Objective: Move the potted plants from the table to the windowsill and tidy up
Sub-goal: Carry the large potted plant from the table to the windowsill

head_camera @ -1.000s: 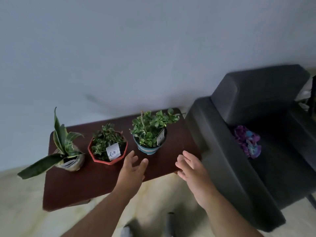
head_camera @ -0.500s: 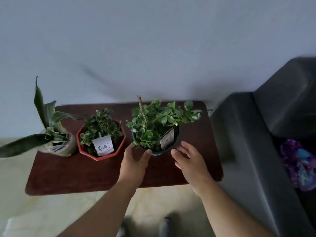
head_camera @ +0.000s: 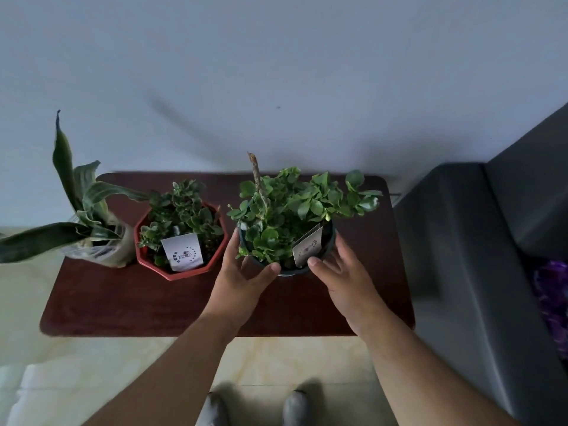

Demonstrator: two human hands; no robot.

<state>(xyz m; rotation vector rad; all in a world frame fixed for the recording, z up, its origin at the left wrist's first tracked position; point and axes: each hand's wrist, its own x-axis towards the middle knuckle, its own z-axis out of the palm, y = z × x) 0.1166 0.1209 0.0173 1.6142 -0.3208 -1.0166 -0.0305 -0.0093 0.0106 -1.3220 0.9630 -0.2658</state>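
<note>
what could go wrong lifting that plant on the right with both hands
1. The left hand and right hand cup only the near rim of the round dark teal pot; it may tip away when lifted.
2. Its leafy branches spread wide and could snag.
3. The red octagonal pot sits close beside the left hand, so a sideways swing may knock it on the dark wooden table.
</note>
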